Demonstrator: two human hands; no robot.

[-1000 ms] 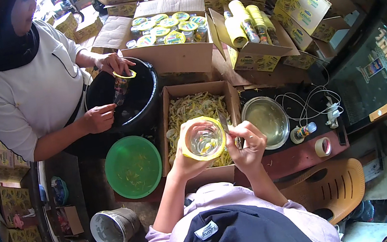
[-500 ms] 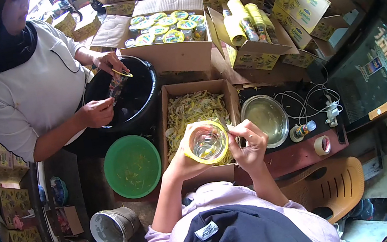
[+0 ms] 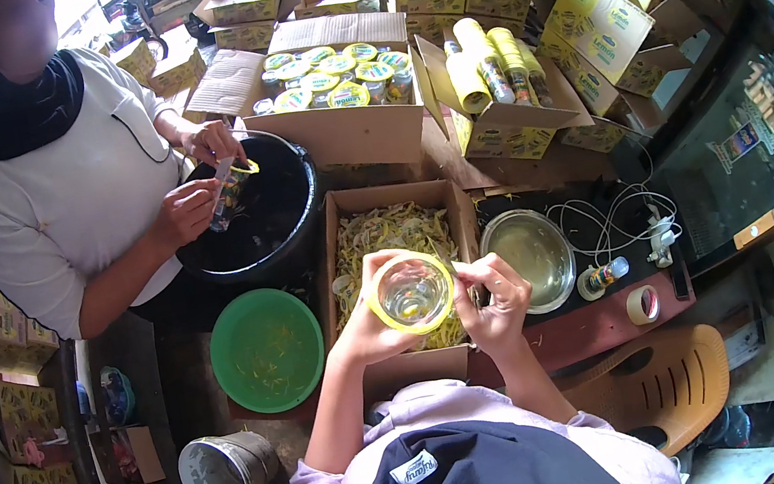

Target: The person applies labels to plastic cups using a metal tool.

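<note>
My left hand is wrapped round a clear plastic cup with a yellow rim, seen from above over a cardboard box full of yellowish shreds and strips. My right hand is closed on a thin blade, which rests against the cup's right rim. Left of the box is a green basin with yellow bits in liquid; to the right is a metal bowl of cloudy liquid.
A co-worker handles a printed cup over a black bucket. Behind are boxes of lidded cups and stacked cups. Cables, a tape roll, a white bucket and an orange chair surround me.
The co-worker's hands have shifted, and a flat pale piece now shows at that cup. My hands stay around my cup and blade with only slight movement. The view has shifted slightly.
</note>
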